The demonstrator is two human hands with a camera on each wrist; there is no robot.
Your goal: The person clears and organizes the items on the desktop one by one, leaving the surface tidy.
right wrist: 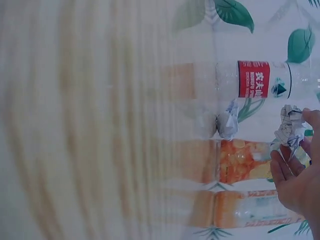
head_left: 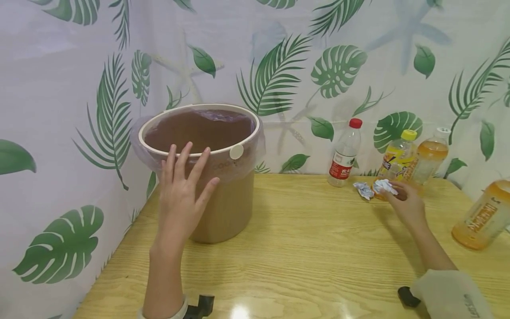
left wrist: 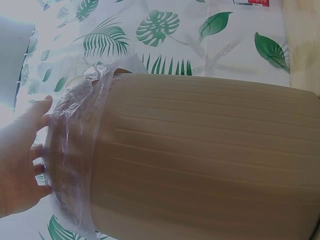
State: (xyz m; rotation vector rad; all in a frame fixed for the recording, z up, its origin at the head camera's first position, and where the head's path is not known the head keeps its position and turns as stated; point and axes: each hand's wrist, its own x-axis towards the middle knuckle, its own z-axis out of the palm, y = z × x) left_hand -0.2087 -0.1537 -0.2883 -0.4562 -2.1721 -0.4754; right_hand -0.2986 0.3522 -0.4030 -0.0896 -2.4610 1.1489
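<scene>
A brown trash bin (head_left: 223,204) with a cream rim and a clear plastic liner (left wrist: 75,145) folded over its edge stands upright at the left of the table. My left hand (head_left: 179,195) is at the near side of its rim, fingers spread and fairly straight, fingertips right at the edge. On the right, my right hand (head_left: 406,204) pinches a crumpled paper ball (right wrist: 290,127) between thumb and fingers, raised above the tabletop. A second crumpled paper ball (head_left: 364,190) lies on the table just left of it.
Behind the paper stand a clear bottle with a red cap (head_left: 343,155), a yellow-capped bottle (head_left: 398,155) and a white-capped bottle (head_left: 432,155) with orange drink. Another orange-tinted bottle (head_left: 480,219) stands at the right. A leaf-patterned sheet (head_left: 279,79) hangs behind the wooden table (head_left: 303,252).
</scene>
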